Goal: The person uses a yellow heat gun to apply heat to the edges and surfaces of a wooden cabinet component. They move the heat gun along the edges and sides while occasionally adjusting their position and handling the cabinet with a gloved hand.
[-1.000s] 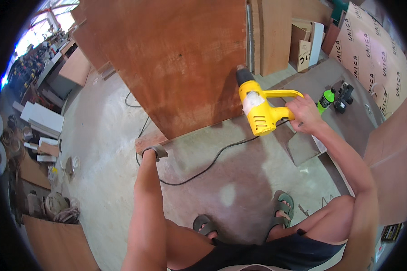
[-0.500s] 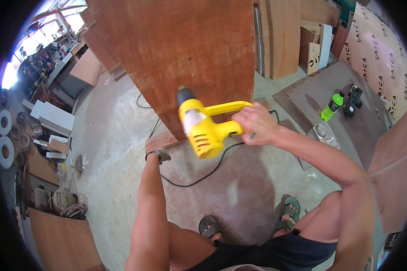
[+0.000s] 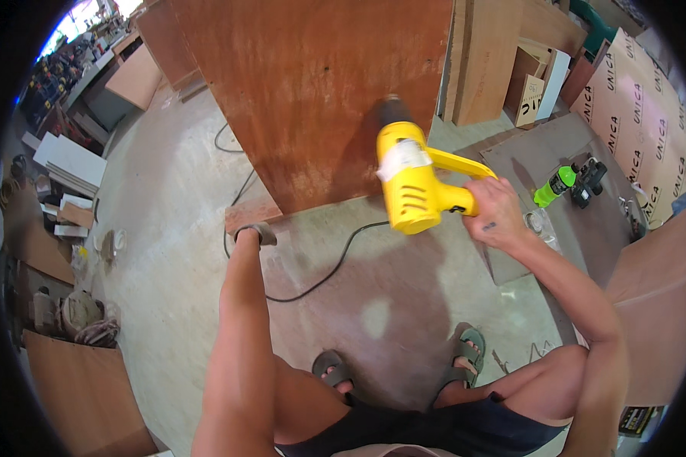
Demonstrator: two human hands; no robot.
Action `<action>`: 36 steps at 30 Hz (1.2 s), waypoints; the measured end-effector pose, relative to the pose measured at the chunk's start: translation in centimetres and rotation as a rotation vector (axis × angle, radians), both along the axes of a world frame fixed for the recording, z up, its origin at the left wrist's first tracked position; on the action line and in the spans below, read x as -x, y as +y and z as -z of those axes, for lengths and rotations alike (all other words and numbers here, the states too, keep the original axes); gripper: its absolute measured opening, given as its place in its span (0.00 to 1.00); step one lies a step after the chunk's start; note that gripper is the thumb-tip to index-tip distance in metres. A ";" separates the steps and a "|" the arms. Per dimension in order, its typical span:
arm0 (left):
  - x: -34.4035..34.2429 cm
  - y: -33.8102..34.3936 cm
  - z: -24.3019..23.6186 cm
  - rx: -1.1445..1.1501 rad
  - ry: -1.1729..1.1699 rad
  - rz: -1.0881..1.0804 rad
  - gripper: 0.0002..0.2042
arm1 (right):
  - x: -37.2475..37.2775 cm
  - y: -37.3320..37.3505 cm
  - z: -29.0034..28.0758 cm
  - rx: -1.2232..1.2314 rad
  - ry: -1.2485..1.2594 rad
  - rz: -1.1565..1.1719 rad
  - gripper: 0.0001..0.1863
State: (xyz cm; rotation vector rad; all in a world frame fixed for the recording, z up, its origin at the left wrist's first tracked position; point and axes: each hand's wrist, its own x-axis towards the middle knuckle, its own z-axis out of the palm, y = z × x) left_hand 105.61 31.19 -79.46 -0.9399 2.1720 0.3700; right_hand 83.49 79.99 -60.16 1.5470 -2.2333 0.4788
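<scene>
My right hand [image 3: 499, 213] is wrapped round the handle of a yellow heat gun [image 3: 411, 186] with a dark nozzle. The nozzle points away from me at a large upright reddish-brown wooden panel [image 3: 320, 99]; whether it touches the surface I cannot tell. My left arm reaches down to the panel's lower left corner. There my left hand [image 3: 258, 233] looks covered by something brown-grey with a dark edge, and its fingers cannot be made out. It is beside a short wooden piece [image 3: 253, 215] at the panel's foot.
A black cord [image 3: 335, 270] curves over the concrete floor. On the right, a grey board [image 3: 579, 145] bears a green bottle [image 3: 555, 186] and a black tool [image 3: 588, 183]. Boards [image 3: 488, 61] lean behind it. White panels [image 3: 72, 164] are stacked at left; a brown board [image 3: 84, 396] lies lower left.
The heat gun in my right hand has shifted right and slightly farther up along the panel. My left hand stays by the panel's lower corner. The view has turned somewhat.
</scene>
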 end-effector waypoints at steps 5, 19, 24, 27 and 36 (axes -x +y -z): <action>2.6 3.4 -3.0 -0.053 0.006 -0.048 0.29 | 1.8 3.3 3.7 -0.044 -0.073 0.109 0.23; -3.1 -0.9 -0.1 -0.033 0.006 -0.085 0.25 | -3.8 -7.1 5.3 -0.243 -0.088 -0.320 0.16; -3.2 -0.5 -0.6 -0.029 0.003 -0.112 0.25 | -4.2 -6.6 5.0 -0.284 -0.060 -0.328 0.17; -1.5 0.1 -0.5 -0.041 0.008 -0.080 0.25 | -2.5 -4.1 5.8 -0.286 -0.034 -0.259 0.18; 1.5 3.4 -3.0 -0.034 0.041 0.011 0.25 | 1.6 3.2 7.5 -0.340 -0.067 0.077 0.18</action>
